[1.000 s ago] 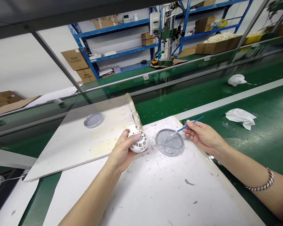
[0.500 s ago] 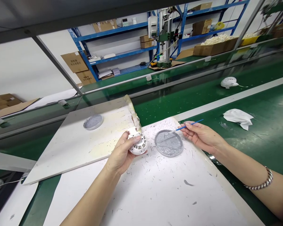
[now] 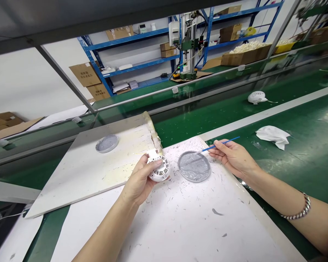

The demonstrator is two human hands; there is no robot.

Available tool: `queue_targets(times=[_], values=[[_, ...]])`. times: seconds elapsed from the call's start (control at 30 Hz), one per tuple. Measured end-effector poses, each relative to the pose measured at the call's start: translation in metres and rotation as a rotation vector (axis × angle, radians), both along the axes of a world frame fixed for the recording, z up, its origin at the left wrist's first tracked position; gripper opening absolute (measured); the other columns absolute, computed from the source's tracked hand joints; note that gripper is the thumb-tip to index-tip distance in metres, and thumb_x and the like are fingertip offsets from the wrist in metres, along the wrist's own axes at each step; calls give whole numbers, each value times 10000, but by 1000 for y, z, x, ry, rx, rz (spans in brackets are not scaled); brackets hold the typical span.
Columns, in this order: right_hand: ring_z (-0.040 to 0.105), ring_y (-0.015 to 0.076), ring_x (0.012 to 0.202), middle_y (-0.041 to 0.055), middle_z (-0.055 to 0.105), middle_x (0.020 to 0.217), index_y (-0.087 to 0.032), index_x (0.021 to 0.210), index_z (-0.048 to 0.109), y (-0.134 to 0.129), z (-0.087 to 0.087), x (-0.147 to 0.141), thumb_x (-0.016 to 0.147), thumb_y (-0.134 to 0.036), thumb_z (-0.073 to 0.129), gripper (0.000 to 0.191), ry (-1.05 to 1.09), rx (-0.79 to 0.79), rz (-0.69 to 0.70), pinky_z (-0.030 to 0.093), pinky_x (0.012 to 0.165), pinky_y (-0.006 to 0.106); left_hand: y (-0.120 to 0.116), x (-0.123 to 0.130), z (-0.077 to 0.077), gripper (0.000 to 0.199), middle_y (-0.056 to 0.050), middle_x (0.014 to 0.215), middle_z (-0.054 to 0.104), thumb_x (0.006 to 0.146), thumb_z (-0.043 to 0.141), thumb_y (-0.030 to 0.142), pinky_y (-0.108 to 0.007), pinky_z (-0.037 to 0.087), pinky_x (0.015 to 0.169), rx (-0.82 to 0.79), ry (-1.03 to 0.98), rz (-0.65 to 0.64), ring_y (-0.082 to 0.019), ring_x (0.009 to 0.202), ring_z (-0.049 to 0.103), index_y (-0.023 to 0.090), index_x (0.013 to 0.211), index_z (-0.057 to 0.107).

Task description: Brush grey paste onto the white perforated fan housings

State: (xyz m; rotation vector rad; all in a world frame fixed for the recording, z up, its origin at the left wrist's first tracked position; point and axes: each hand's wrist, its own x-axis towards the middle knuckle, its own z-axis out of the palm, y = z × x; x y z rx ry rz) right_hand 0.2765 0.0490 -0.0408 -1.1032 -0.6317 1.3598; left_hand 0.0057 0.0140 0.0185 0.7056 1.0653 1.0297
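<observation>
My left hand (image 3: 142,174) is closed around a white round fan-like part (image 3: 160,169) with a spoked vent face, its thumb pressed on the front. Between the pinched fingers of my right hand (image 3: 232,156) is a thin blue brush (image 3: 221,143). The brush slants down to the left, its tip at a round shallow dish (image 3: 194,178) of grey paste. This dish lies on a white sheet (image 3: 180,222) flecked with grey smears. A second grey-filled dish (image 3: 107,144) rests on the pale board (image 3: 79,163) to the left.
A white crumpled cloth (image 3: 273,137) lies on the green surface at right. Behind it, another white round part (image 3: 257,97) with a wire sits on the green belt (image 3: 221,109). Blue shelves (image 3: 138,69) and a metal machine (image 3: 190,47) stand at the back. A dark beam (image 3: 98,18) crosses overhead.
The white part on the green belt has shifted left, and another shows at the right edge. The small pieces on the far strip moved right. Both hands keep their holds, with little motion.
</observation>
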Motion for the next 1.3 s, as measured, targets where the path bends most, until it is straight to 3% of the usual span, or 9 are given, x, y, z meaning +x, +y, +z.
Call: queue_targets(times=[0.27,0.53,0.73,0.83,1.07,1.3], values=[[683,127,593,0,670,586,-196,660,602,-1,0,0,721,-343,819,269,26,-65,20,608,662,222,-1,1,1,406,-58,1003,615,724,762,199,-329,605,650,15,3,-4,-154,800,599,175,1072,552],[717,128,710,50,752,782,-174,721,694,0,-2,1,728,-236,810,132,12,-43,73,607,715,209,-1,1,0,424,-53,980,606,727,759,206,-339,604,655,3,13,-22,-159,796,600,178,1090,540],[731,166,778,53,762,820,-185,740,687,1,-5,0,553,-332,907,324,-51,63,84,609,782,262,-2,2,1,373,-62,1009,594,765,721,190,-333,600,676,0,30,-19,-158,830,588,170,1089,535],[733,178,795,56,760,796,-185,736,666,-1,-2,-3,544,-365,907,357,-111,132,47,605,792,274,-1,2,2,373,-68,1026,596,774,711,183,-324,597,664,1,32,-25,-154,821,585,164,1100,529],[728,168,643,39,743,701,-184,701,632,-4,2,-5,542,-420,900,390,-168,153,-3,612,640,232,-3,3,2,398,-56,995,603,773,719,191,-325,596,656,14,25,-45,-154,794,603,171,1119,523],[704,122,569,12,699,584,-173,649,638,-3,6,-5,448,-427,927,434,-104,69,-31,585,627,147,-4,2,1,370,-41,936,615,772,720,180,-330,600,664,9,5,-46,-157,781,616,178,1094,537]])
